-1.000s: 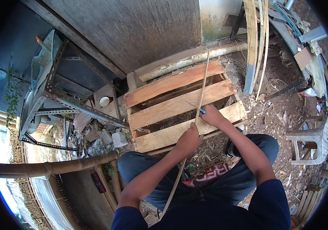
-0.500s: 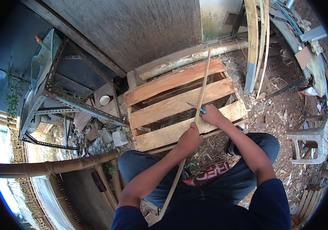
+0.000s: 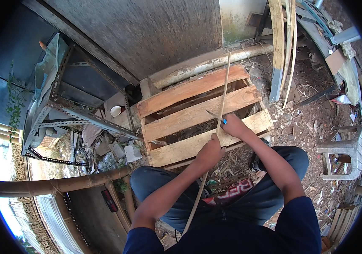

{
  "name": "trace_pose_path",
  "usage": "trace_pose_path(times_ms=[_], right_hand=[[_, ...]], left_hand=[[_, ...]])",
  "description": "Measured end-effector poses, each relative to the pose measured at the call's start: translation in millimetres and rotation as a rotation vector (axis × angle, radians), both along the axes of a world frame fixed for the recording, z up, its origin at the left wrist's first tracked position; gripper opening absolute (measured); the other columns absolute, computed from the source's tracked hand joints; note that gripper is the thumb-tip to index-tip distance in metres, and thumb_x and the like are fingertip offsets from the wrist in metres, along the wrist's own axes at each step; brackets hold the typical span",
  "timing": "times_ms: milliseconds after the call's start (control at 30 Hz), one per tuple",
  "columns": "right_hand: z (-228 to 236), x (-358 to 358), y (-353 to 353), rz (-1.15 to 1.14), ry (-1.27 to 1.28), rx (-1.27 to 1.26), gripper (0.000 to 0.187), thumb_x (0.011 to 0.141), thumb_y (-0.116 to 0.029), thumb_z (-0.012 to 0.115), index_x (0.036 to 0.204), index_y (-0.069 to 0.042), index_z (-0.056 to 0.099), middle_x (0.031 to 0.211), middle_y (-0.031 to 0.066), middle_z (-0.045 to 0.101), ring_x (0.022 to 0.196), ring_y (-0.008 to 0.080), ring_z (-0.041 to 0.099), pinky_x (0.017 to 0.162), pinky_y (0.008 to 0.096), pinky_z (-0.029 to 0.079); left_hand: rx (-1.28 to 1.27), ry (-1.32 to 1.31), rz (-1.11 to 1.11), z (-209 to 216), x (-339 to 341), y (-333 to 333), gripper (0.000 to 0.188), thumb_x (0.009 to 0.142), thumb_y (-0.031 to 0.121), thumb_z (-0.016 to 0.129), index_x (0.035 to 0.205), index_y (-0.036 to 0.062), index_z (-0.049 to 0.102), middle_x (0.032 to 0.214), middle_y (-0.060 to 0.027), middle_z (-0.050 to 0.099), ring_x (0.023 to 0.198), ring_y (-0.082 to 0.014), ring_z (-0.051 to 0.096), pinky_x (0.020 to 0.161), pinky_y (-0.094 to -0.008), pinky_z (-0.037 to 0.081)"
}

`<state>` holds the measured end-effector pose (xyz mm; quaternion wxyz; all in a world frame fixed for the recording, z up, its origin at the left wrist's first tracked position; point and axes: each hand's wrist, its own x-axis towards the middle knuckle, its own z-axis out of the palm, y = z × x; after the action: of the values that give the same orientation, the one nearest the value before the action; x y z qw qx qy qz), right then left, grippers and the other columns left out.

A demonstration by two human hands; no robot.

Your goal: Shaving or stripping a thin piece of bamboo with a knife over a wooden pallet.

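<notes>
A long, thin bamboo strip (image 3: 224,91) slants from my lap up across a low slatted wooden pallet (image 3: 202,111). My left hand (image 3: 209,153) is closed round the strip just in front of the pallet's near slat. In my right hand (image 3: 235,126) is a knife (image 3: 213,115) with a blue handle, its blade pointing up and left. The blade crosses the strip a little above my left hand; whether its edge touches the strip I cannot tell. The strip's lower end runs down between my knees toward my body.
A perforated metal frame (image 3: 92,118) stands left of the pallet, above rubble and a white cup (image 3: 116,111). Bamboo poles (image 3: 62,186) lie at lower left. Long wooden strips (image 3: 277,51) lean at upper right, and a grey plastic stool (image 3: 342,152) stands at right.
The strip's lower end has swung slightly to the right, and its upper tip has shifted slightly left. Both hands stay nearly in place, still holding the strip and the knife.
</notes>
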<state>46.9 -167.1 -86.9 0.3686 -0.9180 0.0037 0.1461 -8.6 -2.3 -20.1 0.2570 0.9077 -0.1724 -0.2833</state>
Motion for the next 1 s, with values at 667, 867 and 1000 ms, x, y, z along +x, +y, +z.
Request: trace_pose_path(times_ms=[667,867,1000], right_hand=[[7.3,1.3,1.4,-0.012,0.045,0.015,0.026,0.078,-0.020,0.061,0.079,0.006,0.064,0.083,0.0301,0.062,0.084,0.0451,0.060,0.077,0.0489,0.049],[1.4,0.9,-0.1,-0.004,0.023,0.014,0.027,0.078,-0.021,0.061,0.078,0.006,0.064,0.083,0.0300,0.062,0.084,0.0450,0.061,0.077,0.0492,0.049],[8.1,-0.7,2.4,0.004,0.000,-0.004,0.027,0.078,-0.020,0.062,0.077,0.007,0.063,0.082,0.0296,0.062,0.083,0.0447,0.061,0.076,0.0493,0.049]], left_hand=[[-0.013,-0.002,0.005,1.0,1.6,1.2,0.048,0.085,0.025,0.062,0.107,-0.0107,0.038,0.083,-0.0330,0.060,0.081,-0.0458,0.063,0.069,-0.0491,0.053],[-0.001,-0.010,-0.002,-1.9,0.8,0.7,0.048,0.085,0.025,0.062,0.106,-0.0103,0.038,0.083,-0.0328,0.060,0.081,-0.0457,0.063,0.069,-0.0488,0.053],[0.009,-0.008,-0.005,-2.9,-0.2,1.3,0.047,0.085,0.025,0.062,0.105,-0.0107,0.038,0.082,-0.0327,0.060,0.081,-0.0450,0.064,0.069,-0.0484,0.053]])
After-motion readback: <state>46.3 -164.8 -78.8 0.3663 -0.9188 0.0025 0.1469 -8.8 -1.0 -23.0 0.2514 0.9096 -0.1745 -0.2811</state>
